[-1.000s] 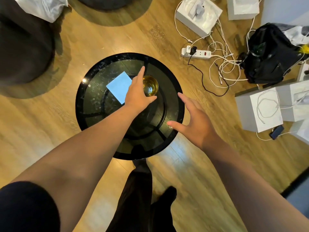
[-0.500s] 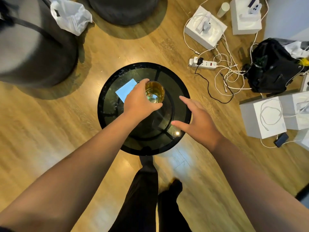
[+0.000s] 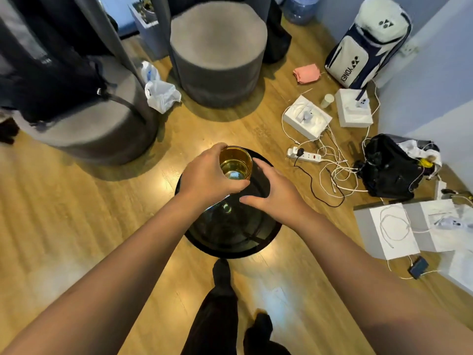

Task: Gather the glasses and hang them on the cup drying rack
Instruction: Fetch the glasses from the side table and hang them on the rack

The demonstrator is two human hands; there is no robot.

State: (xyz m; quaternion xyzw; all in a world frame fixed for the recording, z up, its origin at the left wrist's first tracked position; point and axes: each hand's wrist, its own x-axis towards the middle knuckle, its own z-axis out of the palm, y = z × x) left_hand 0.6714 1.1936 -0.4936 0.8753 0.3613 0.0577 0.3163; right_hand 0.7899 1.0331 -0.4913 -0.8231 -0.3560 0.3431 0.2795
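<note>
An amber drinking glass (image 3: 235, 163) is held upright in my left hand (image 3: 207, 175), fingers wrapped round its side, above the far part of a round black glass table (image 3: 230, 242). My right hand (image 3: 275, 192) hovers just right of the glass with fingers spread and nothing in it; whether it touches the glass I cannot tell. No cup drying rack is in view.
Two grey round poufs (image 3: 217, 52) (image 3: 84, 119) stand behind the table, with a white plastic bag (image 3: 161, 94) between them. A power strip (image 3: 304, 156), tangled cables, white boxes (image 3: 305, 120) and a black bag (image 3: 389, 167) clutter the floor at right. My legs (image 3: 220, 311) stand below the table.
My left hand has lifted the glass off the table and brought it nearer. My right hand moved in beside it. The view tilted up, and the blue paper is no longer visible.
</note>
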